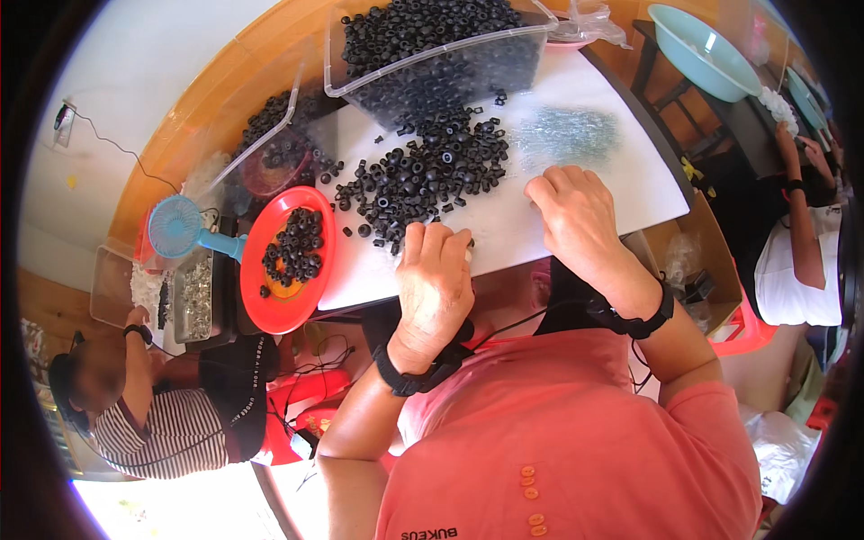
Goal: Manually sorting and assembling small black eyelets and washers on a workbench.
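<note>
On the white tabletop (621,193) lies a loose heap of small black ring-shaped pieces (423,175). At the heap's near edge is my left hand (435,283), its fingers curled down and closed; a small dark piece shows beside the fingertips, but what they grip is hidden. My right hand (576,216) hovers to the right with fingers bent together in a pinch. Anything within that pinch is too small to make out. Just beyond it lies a spread of thin, clear bluish pins or sticks (569,137).
A clear plastic bin (441,58) full of black pieces stands at the far side. To the left are a red oval plate (256,306) with more pieces, another clear bin (270,135) and a blue handheld fan (175,225). People work on both sides.
</note>
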Demonstrator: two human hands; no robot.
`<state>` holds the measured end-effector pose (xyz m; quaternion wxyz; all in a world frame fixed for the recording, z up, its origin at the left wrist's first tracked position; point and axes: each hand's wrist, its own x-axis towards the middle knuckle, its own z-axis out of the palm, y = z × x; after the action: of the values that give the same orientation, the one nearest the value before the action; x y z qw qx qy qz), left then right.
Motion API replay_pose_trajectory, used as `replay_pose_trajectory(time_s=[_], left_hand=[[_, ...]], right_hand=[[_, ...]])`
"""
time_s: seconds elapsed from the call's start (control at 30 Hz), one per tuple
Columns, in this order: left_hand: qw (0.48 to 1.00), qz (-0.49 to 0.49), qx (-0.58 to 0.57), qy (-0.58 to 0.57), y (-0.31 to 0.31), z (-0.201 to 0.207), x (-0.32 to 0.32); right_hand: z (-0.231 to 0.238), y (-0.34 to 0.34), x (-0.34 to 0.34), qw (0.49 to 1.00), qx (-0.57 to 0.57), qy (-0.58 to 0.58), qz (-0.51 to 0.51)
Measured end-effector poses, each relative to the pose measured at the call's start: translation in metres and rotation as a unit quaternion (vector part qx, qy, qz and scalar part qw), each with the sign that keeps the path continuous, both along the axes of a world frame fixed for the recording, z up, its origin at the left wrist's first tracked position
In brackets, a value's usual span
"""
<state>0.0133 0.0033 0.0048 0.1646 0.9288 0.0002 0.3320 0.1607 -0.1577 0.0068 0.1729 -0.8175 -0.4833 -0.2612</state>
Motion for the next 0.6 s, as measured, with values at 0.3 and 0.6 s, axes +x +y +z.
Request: replay_pose_trajectory(time_s=[0.3, 0.6], left_hand=[[0.999, -0.010, -0.007, 0.032, 0.007, 0.001, 0.004], [0.997, -0.017, -0.078, 0.002, 0.010, -0.003, -0.002]], right_hand=[[0.002, 0.003, 0.003, 0.997, -0.026, -0.024, 0.067], [0.001, 0.000, -0.001, 0.998, -0.016, 0.012, 0.054]])
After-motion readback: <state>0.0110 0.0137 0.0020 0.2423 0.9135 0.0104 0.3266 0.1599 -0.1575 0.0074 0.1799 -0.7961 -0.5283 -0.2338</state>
